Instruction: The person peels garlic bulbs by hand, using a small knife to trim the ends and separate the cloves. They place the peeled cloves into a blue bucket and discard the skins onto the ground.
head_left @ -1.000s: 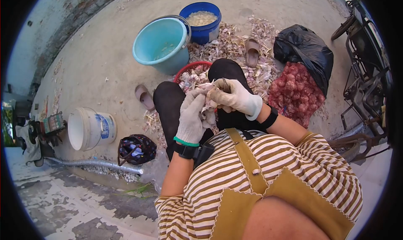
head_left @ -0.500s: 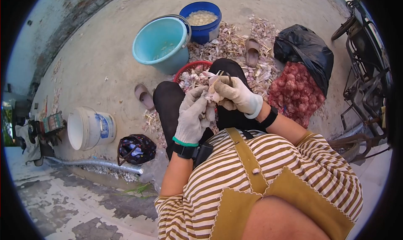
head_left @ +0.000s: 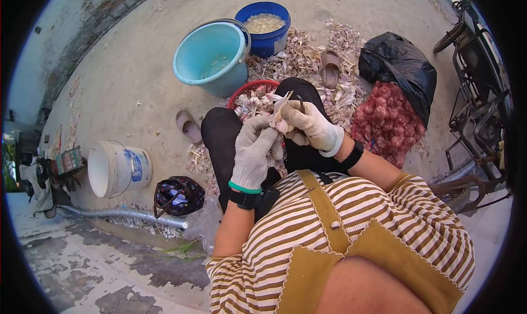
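Observation:
Both hands wear whitish work gloves and meet above my lap. My left hand (head_left: pixel 254 152) is closed, its thumb and fingertips pinching a garlic bulb (head_left: pixel 283 126) from the left. The garlic has a pale, pinkish skin, and loose papery peel stands up from its top. My right hand (head_left: pixel 312 126) is closed on the garlic from the other side. A thin dark piece (head_left: pixel 300 101) sticks up from the right fingers; its kind cannot be made out. Just beyond the hands, a red basket (head_left: pixel 235 97) holds garlic bulbs, partly hidden by my knees.
A light blue bucket (head_left: pixel 186 67) with some pale cloves stands beside a dark blue bucket (head_left: pixel 277 43) of peeled cloves. Garlic skins (head_left: pixel 299 56) litter the floor around a slipper (head_left: pixel 330 69). A red net sack (head_left: pixel 387 119) of garlic lies right, a white bucket (head_left: pixel 112 168) left.
My left hand has shifted slightly, and its fingers sit differently against the garlic. The right hand stays almost where it was.

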A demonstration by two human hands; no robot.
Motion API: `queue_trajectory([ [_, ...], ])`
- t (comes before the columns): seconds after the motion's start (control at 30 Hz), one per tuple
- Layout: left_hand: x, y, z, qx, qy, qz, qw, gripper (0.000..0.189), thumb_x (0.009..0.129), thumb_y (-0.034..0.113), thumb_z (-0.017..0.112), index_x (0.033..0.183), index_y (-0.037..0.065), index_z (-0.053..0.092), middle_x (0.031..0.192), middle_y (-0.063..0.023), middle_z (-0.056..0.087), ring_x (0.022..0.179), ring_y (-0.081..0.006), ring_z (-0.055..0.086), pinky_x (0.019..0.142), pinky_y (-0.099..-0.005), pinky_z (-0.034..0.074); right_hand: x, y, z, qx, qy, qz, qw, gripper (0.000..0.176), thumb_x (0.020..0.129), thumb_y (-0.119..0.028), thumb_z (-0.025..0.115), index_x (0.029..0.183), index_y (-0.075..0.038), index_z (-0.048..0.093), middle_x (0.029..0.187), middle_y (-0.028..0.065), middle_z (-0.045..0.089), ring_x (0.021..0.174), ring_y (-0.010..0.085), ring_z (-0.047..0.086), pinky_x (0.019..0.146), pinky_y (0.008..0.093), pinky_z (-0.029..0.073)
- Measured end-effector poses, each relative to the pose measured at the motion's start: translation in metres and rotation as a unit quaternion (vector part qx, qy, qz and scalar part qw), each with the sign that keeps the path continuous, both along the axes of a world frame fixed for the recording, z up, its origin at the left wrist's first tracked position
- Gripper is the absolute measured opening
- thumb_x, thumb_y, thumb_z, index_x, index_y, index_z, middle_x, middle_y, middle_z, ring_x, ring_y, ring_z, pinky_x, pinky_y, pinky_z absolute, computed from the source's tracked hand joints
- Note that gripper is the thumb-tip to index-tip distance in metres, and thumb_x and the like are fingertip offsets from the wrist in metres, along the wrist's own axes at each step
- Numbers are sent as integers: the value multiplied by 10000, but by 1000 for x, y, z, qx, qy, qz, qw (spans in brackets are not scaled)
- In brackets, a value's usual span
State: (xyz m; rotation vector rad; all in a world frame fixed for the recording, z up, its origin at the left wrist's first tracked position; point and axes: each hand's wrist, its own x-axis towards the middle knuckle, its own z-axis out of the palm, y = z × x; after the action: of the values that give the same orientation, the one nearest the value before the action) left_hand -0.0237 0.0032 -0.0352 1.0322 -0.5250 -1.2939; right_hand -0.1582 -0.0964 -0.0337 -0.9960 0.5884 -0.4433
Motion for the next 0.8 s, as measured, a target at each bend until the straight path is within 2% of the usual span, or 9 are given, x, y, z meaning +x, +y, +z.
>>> queue_trajectory([
  [0.1,6,2,8,4,100,27,995,218,986,153,468,1147,32,551,751,-65,610,479,-106,520,416,-210,437,-3,-6,-7,29,-66,11,997,391,957,-486,520,980,-103,595,668,-49,545,436,32,364,389,182,243],
  [0.17,16,2,6,-1,151,38,988,235,1002,188,438,1132,30,554,749,-71,618,469,-114,521,411,-216,448,-7,-14,-17,43,-128,24,990,434,998,-495,408,977,-104,595,571,-32,458,382,59,304,372,208,207],
  [0.23,28,1,-6,-2,200,25,979,298,1023,244,377,1133,31,554,730,-79,617,451,-129,514,391,-220,439,-9,-15,-14,81,-168,-25,982,447,992,-503,415,960,-101,608,543,-36,419,371,63,300,368,213,200],
  [0.37,60,-23,-18,29,150,86,984,333,1021,307,387,1136,44,555,656,-49,577,371,-120,424,346,-212,375,-23,-23,-11,150,-166,-90,970,443,975,-502,460,883,-99,620,581,-21,451,389,69,322,373,209,219],
  [0.4,71,-39,-18,57,136,114,982,351,1016,351,394,1133,62,556,620,-34,546,344,-116,377,329,-219,316,-26,-25,-12,155,-164,-95,970,433,974,-494,469,886,-98,620,595,-13,459,396,71,335,380,208,228],
  [0.57,144,-122,3,65,63,130,987,401,1015,428,339,1074,79,528,675,-56,533,451,-121,424,358,-218,263,-23,-28,-6,133,-158,-114,972,441,972,-502,467,868,-94,598,603,-9,466,394,71,331,387,212,239],
  [0.63,175,-150,-10,41,122,112,985,365,1002,434,372,1096,97,476,742,-90,526,484,-138,433,363,-220,273,-22,-28,-3,118,-148,-118,975,449,971,-510,464,867,-92,593,608,-8,470,395,72,332,389,214,240],
  [0.7,186,-163,-13,88,137,175,971,318,985,414,426,1124,127,426,838,-114,520,541,-160,463,388,-233,314,-24,-27,-3,121,-126,-136,975,459,986,-520,418,882,-105,582,605,-26,434,405,62,304,393,209,229],
  [0.8,189,-160,-29,47,139,172,974,237,981,256,447,1182,134,414,937,-135,534,639,-194,519,475,-248,390,-28,-27,-6,132,-127,-136,974,462,988,-524,408,892,-108,583,607,-28,433,407,63,294,394,210,221],
])
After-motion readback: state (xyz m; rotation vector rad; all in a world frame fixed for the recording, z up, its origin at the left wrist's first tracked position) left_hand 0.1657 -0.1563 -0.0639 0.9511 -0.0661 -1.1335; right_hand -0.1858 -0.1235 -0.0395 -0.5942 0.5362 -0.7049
